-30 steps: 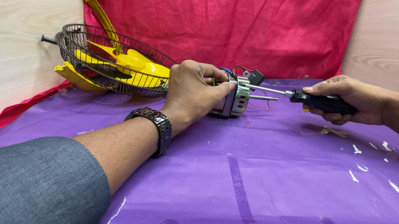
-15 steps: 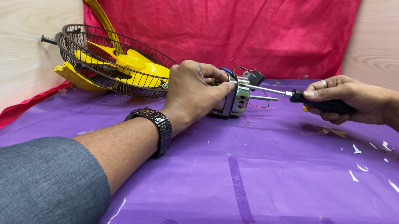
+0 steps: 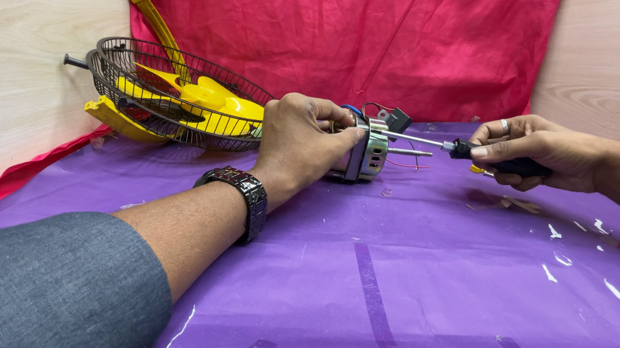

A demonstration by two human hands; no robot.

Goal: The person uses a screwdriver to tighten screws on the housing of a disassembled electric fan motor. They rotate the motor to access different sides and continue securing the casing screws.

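A purple sheet (image 3: pixel 390 268) over red cloth (image 3: pixel 385 15) lies bare across the lower frame. At centre, the left hand (image 3: pixel 304 144) clasps a small motor (image 3: pixel 367 153); the right hand (image 3: pixel 532 153), closed on a screwdriver (image 3: pixel 470 152), points its tip at the motor. A wire fan guard (image 3: pixel 166 89) fills the upper left.

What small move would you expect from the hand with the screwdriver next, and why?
Probably a turn of the screwdriver. The right hand has its tip against the small motor, which the left hand pins to the purple sheet. Whether the tip sits in a screw is too small to tell.
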